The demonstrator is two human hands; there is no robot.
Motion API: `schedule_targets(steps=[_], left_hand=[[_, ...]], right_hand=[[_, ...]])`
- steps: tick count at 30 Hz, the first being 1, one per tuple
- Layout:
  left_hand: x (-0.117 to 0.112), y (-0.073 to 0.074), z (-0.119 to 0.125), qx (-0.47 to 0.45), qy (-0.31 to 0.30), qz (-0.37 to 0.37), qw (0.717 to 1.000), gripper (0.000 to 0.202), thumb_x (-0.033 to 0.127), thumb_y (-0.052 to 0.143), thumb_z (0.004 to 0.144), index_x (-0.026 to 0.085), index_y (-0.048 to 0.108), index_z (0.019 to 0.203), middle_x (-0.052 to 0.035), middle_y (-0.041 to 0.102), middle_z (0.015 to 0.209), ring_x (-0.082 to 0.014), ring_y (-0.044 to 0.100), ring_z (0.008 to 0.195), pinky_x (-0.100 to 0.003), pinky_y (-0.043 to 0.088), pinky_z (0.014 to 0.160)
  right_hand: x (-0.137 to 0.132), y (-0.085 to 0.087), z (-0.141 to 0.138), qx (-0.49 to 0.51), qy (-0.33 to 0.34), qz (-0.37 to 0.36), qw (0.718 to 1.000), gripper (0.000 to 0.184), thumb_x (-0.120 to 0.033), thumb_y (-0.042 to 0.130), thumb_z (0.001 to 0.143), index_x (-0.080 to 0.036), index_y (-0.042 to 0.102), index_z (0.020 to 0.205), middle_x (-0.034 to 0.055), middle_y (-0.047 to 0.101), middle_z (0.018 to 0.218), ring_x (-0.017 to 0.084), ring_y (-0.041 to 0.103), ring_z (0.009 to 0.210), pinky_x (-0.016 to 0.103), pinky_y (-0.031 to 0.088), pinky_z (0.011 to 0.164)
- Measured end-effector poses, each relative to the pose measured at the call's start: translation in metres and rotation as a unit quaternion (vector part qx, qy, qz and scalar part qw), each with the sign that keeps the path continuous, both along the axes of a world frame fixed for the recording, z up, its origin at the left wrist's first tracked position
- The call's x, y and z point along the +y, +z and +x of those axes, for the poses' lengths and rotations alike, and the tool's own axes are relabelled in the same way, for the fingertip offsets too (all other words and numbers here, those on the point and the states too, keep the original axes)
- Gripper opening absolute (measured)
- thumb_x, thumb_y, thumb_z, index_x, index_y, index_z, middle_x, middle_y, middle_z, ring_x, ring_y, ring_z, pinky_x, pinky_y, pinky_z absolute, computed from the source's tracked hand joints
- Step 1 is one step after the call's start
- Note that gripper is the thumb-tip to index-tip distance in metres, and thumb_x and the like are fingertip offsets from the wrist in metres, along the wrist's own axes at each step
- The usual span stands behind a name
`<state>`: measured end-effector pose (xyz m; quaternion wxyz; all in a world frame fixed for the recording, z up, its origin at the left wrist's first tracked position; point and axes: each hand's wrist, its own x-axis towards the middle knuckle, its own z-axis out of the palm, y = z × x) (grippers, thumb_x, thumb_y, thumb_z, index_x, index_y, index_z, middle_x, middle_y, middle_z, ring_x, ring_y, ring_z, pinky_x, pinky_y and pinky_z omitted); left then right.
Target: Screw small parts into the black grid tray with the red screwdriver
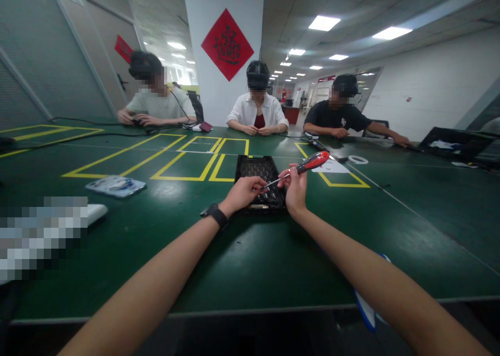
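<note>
A screwdriver (310, 163) with a red and black handle is held up in my right hand (296, 189), its metal shaft slanting down to the left. My left hand (242, 191) pinches the tip end of that shaft. A black watch sits on my left wrist. Both hands hover just above a black tool case (258, 168), which lies open on the green table (250, 252) and holds rows of small bits.
Three other people sit along the table's far side, hands on the tabletop. Yellow tape rectangles (183, 163) mark the table. A flat plastic packet (115, 185) lies at the left, a white tape roll (358, 159) and white paper (332, 167) at the right.
</note>
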<state>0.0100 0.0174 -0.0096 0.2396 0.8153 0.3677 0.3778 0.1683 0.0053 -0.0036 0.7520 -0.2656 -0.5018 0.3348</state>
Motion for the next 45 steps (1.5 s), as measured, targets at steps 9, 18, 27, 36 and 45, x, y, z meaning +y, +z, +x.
schedule_targets(steps=[9,18,27,36,45], left_hand=[[-0.001,0.001,0.0,-0.015,0.025,-0.02,0.999,0.027,0.018,0.057,0.074,0.015,0.061,0.101,-0.0048,0.071,0.082,-0.0164,0.066,0.076,-0.025,0.049,0.068],[-0.002,0.002,0.0,-0.027,0.017,-0.015,0.999,0.023,0.018,0.058,0.075,0.015,0.062,0.097,-0.0043,0.07,0.081,-0.0161,0.065,0.078,-0.025,0.049,0.068],[0.002,0.0,-0.002,-0.011,0.031,0.008,0.999,0.023,0.024,0.061,0.074,0.015,0.064,0.095,-0.0043,0.069,0.082,-0.015,0.063,0.073,-0.025,0.047,0.068],[-0.002,0.008,0.0,0.0,0.03,0.025,0.999,0.034,0.034,0.065,0.07,0.018,0.064,0.1,-0.0038,0.065,0.098,-0.0161,0.058,0.087,-0.027,0.045,0.079],[-0.016,0.019,0.001,0.017,0.025,0.013,0.999,0.057,0.051,0.027,0.089,0.014,0.061,0.062,-0.0014,0.056,0.059,-0.0121,0.049,0.059,-0.023,0.038,0.061]], right_hand=[[0.001,0.0,0.001,0.009,0.005,-0.005,1.0,0.021,-0.04,0.041,0.087,-0.022,0.04,0.097,-0.0056,0.055,0.067,0.006,0.05,0.047,0.019,0.04,0.047],[-0.002,0.002,0.0,-0.012,-0.017,-0.004,1.0,0.024,-0.043,0.04,0.087,-0.022,0.04,0.098,-0.0054,0.054,0.068,0.006,0.049,0.047,0.02,0.041,0.049],[-0.014,0.003,-0.007,-0.101,-0.008,0.038,0.994,0.024,-0.04,0.041,0.088,-0.022,0.039,0.105,-0.0036,0.059,0.076,0.006,0.054,0.053,0.022,0.045,0.057],[-0.006,0.004,-0.002,-0.02,-0.062,0.012,0.998,0.026,-0.044,0.037,0.088,-0.022,0.04,0.102,-0.0061,0.055,0.065,0.005,0.047,0.044,0.019,0.04,0.048],[-0.011,0.003,-0.004,-0.061,-0.058,-0.012,0.996,0.026,-0.046,0.041,0.086,-0.021,0.043,0.092,-0.009,0.047,0.051,0.005,0.036,0.037,0.017,0.026,0.036]])
